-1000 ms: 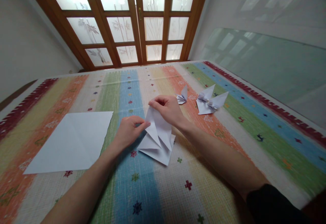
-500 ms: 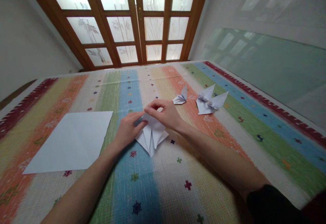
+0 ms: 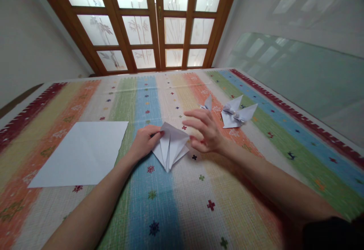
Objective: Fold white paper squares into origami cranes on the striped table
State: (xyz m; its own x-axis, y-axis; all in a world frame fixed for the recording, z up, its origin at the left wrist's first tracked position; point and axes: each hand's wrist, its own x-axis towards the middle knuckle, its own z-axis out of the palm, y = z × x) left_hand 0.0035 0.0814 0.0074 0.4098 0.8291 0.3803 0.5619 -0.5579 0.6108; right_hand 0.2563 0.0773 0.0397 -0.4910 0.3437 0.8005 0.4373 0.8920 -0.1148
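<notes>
A partly folded white paper piece (image 3: 171,146) lies on the striped tablecloth (image 3: 182,204) in the middle of the view. My left hand (image 3: 145,142) pinches its left edge, fingers closed on the paper. My right hand (image 3: 205,128) hovers just to the right of the folded piece with fingers spread, holding nothing. A flat white sheet (image 3: 82,152) lies to the left of my left arm.
Two finished white folded paper figures sit beyond my right hand: a small one (image 3: 207,104) and a larger one (image 3: 236,114). A wooden-framed frosted glass door (image 3: 159,26) stands at the far end. A pale wall (image 3: 298,64) runs along the right edge of the table.
The paper was pressed down flatter onto the cloth. My right hand then let go of its top and lifted off to the right, fingers opening. My left hand kept its hold.
</notes>
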